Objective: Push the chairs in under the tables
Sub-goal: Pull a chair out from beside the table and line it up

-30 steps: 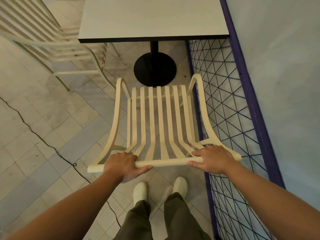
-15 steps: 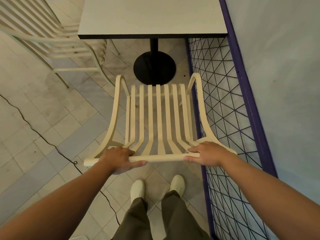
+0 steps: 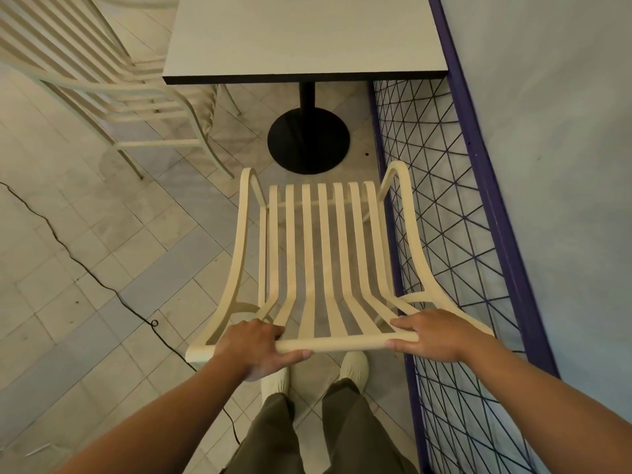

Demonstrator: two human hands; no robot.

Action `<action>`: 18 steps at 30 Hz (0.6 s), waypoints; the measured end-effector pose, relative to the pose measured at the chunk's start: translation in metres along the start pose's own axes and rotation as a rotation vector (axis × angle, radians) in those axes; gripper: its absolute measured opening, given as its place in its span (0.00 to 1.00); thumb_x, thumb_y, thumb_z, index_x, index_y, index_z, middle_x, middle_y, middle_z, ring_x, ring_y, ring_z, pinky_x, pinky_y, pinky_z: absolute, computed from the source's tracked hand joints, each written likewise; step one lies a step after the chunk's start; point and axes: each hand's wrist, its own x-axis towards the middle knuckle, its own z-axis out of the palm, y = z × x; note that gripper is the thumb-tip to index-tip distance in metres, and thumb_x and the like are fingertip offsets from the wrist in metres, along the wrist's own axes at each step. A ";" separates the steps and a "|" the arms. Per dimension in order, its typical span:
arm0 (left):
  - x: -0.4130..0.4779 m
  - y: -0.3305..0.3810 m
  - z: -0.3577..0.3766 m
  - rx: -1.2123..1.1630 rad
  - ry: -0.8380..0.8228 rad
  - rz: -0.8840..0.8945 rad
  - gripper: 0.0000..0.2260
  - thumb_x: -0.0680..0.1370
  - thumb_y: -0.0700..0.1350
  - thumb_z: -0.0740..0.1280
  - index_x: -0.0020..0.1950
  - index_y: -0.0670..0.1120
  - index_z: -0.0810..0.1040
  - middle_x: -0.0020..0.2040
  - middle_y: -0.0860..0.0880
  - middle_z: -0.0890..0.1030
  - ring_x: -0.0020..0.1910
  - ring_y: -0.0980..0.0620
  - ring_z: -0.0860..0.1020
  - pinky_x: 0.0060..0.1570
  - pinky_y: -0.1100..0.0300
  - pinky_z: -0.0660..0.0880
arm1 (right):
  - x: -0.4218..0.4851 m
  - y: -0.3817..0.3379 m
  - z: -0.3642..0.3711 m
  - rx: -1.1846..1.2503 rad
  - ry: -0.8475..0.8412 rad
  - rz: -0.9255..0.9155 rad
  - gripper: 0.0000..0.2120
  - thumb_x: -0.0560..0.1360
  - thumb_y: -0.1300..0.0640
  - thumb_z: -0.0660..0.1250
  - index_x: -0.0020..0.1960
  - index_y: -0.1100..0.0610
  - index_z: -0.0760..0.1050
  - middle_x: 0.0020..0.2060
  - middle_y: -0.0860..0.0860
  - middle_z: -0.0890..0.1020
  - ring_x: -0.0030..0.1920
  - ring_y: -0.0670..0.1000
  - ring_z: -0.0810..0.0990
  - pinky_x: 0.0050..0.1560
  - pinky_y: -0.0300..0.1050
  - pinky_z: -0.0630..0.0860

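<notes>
- Gripping the top rail of the cream chair (image 3: 321, 254), left hand (image 3: 254, 348) and right hand (image 3: 436, 336) curl around it
- Chair stands before the table (image 3: 304, 39), beside the purple mesh fence (image 3: 455, 234), seat not yet under

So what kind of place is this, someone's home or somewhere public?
Probably a café or casual eatery: a small pedestal table, a cream slatted chair facing it, a matching chair alongside, and a hard tiled floor.
</notes>
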 end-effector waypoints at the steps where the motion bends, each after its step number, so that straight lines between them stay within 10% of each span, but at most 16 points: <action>1: 0.000 -0.001 0.001 -0.012 0.002 0.006 0.46 0.65 0.84 0.43 0.66 0.57 0.78 0.47 0.57 0.80 0.44 0.56 0.79 0.48 0.60 0.76 | 0.000 0.001 0.003 -0.002 0.005 -0.009 0.46 0.64 0.17 0.49 0.74 0.42 0.67 0.63 0.46 0.78 0.57 0.48 0.77 0.56 0.48 0.75; 18: 0.014 0.000 -0.011 -0.010 0.070 0.007 0.53 0.57 0.86 0.37 0.62 0.59 0.80 0.44 0.59 0.81 0.40 0.58 0.80 0.45 0.60 0.80 | 0.011 0.016 -0.006 -0.160 0.175 -0.135 0.37 0.68 0.20 0.53 0.66 0.42 0.73 0.51 0.42 0.81 0.46 0.44 0.78 0.44 0.42 0.74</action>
